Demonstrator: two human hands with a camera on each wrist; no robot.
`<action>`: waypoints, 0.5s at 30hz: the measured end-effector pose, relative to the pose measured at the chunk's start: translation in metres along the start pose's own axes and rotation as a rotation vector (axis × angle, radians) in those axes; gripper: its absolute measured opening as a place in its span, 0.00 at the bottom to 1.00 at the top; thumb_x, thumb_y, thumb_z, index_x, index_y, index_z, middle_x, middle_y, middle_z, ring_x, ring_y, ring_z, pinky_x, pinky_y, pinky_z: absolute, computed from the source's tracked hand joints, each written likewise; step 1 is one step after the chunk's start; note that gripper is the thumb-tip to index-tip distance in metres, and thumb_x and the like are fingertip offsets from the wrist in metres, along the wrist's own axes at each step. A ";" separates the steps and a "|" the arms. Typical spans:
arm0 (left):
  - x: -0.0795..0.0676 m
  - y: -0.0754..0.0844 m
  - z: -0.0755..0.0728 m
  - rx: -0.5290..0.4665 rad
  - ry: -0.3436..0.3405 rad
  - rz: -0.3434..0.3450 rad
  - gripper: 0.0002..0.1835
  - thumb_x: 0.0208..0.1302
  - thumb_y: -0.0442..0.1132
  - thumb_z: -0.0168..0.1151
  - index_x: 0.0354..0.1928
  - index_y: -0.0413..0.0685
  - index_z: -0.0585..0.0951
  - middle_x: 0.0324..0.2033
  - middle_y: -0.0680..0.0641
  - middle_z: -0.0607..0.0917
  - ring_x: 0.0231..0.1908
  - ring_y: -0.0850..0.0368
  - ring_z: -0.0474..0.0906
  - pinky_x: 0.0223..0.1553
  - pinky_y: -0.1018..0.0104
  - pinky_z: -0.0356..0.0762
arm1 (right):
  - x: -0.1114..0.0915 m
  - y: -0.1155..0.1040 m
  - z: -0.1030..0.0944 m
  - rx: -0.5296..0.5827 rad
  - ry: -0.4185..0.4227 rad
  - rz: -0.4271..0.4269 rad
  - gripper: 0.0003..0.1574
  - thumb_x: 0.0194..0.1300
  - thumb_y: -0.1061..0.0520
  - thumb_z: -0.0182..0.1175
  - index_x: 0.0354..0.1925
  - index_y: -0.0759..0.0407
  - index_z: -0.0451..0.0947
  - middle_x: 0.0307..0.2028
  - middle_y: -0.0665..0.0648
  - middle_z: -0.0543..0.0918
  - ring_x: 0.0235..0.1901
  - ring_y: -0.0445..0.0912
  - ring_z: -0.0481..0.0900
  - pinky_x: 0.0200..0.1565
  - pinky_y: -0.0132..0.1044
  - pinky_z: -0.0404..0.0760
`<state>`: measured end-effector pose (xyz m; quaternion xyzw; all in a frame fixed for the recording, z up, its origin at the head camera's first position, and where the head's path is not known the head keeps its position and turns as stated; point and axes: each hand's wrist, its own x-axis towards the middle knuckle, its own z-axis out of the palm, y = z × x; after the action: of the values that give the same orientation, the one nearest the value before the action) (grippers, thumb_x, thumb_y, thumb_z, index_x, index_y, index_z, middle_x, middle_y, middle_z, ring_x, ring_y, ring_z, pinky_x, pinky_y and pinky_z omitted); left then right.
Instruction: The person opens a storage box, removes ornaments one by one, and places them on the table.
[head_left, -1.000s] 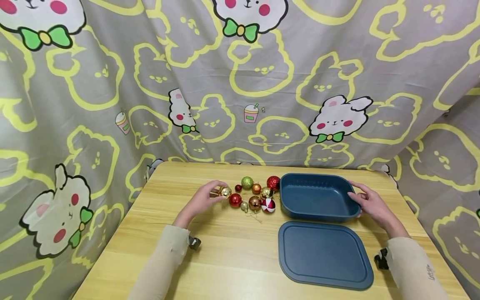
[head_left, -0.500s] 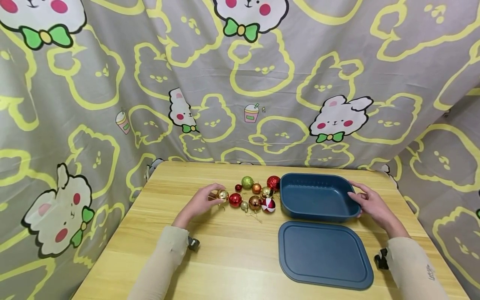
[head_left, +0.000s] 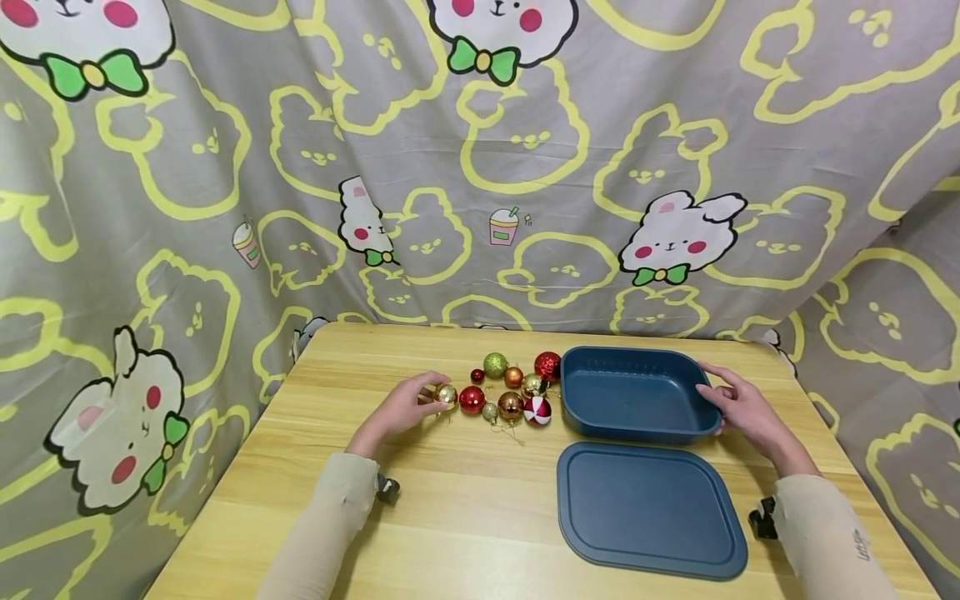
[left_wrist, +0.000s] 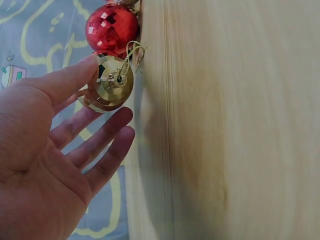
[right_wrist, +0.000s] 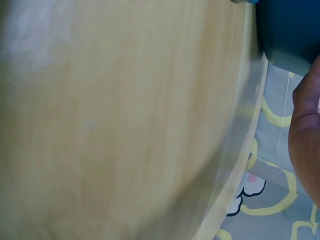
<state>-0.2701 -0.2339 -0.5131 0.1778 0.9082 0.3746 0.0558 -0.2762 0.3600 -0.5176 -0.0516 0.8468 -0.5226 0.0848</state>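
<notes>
In the head view my left hand [head_left: 399, 408] pinches a shiny gold bauble [head_left: 447, 396] at the left end of a cluster of baubles. The left wrist view shows the thumb [left_wrist: 70, 80] against the faceted ball, the lower fingers spread apart and a gold string loop on its cap. Right beside it is a red bauble [head_left: 472, 400]. My right hand [head_left: 746, 408] grips the right end of a deep blue box [head_left: 633, 430], thumb over the rim. Most of that hand lies outside the right wrist view.
Several more baubles lie between the red one and the box, among them a green one [head_left: 495, 365], a copper one [head_left: 511, 405] and a red-and-white one [head_left: 537, 410]. A flat blue lid [head_left: 651, 510] lies in front of the box. A patterned curtain [head_left: 495, 167] hangs behind the wooden table [head_left: 450, 517].
The left hand has drawn the gold bauble slightly left and toward the near side of the table, turning it a little. The right hand and the box have stayed put.
</notes>
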 end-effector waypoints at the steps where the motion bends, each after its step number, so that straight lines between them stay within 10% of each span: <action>1: 0.000 0.000 0.000 0.001 0.000 0.001 0.26 0.70 0.39 0.68 0.67 0.44 0.77 0.63 0.43 0.82 0.56 0.42 0.83 0.61 0.47 0.81 | 0.000 0.000 0.000 -0.001 0.000 0.000 0.44 0.81 0.43 0.52 0.82 0.59 0.49 0.28 0.58 0.80 0.19 0.49 0.81 0.27 0.40 0.85; 15: -0.002 0.000 0.001 0.006 -0.015 0.004 0.26 0.71 0.40 0.68 0.67 0.42 0.76 0.63 0.41 0.82 0.56 0.42 0.82 0.61 0.47 0.81 | 0.001 0.001 0.000 -0.007 0.001 0.009 0.45 0.81 0.42 0.51 0.82 0.59 0.48 0.27 0.57 0.79 0.20 0.50 0.81 0.27 0.39 0.85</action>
<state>-0.2683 -0.2342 -0.5138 0.1826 0.9087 0.3705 0.0614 -0.2770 0.3608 -0.5187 -0.0477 0.8489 -0.5193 0.0865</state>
